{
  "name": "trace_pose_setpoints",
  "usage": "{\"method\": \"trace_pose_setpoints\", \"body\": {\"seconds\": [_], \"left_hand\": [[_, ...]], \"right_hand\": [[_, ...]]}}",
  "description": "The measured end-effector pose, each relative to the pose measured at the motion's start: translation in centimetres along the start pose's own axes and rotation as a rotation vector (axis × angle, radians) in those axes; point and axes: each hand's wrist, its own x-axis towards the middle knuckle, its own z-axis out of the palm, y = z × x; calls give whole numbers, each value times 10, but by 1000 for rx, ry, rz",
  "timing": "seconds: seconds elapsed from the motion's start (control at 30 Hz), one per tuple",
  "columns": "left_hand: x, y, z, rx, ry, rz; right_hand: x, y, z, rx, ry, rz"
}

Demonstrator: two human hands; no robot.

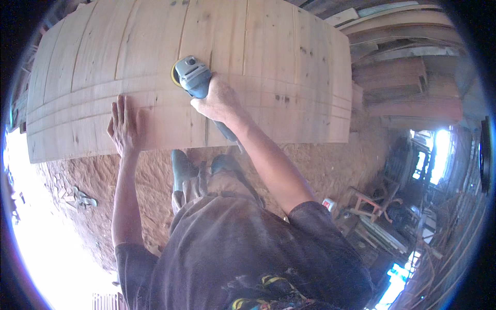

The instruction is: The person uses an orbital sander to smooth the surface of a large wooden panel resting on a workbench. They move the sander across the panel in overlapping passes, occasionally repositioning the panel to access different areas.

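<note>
Near the middle of the grooved plank panel (pixel 165 119), the right hand (pixel 221 101) has its fingers wrapped round an angle grinder (pixel 194 75); left hand (pixel 125 125) lies flat, fingers slightly apart. One-handed grip worries me: if the yellow-edged disc (pixel 174 76) tips or snags, it could gouge or kick

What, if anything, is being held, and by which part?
The right hand holds the power tool by its body, behind the head; the left hand holds nothing.

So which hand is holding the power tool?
The right hand, wrapped around the blue-grey power tool; the left hand instead rests on the wooden panel, gripping no tool.
</note>
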Motion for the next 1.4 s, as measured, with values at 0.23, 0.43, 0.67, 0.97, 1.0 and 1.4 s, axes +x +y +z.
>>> {"method": "trace_pose_setpoints", "body": {"seconds": [0.23, 0.43, 0.67, 0.97, 1.0, 1.4], "left_hand": [[0, 2, -1, -30, -6, -24], [2, 7, -4, 22, -14, -34], [2, 7, -3, 21, -25, -26], [1, 7, -4, 37, -6, -40], [0, 6, -4, 25, -14, -48], [-2, 6, 5, -3, 1, 12]], "right_hand": [[-18, 64, -73, 60, 67, 128], [-39, 120, -104, 23, 292, 329], [-63, 258, -165, 141, 241, 431], [-68, 280, -171, 709, 266, 616], [-68, 250, -158, 582, 270, 491], [-5, 31, -29, -21, 28, -29]]}}
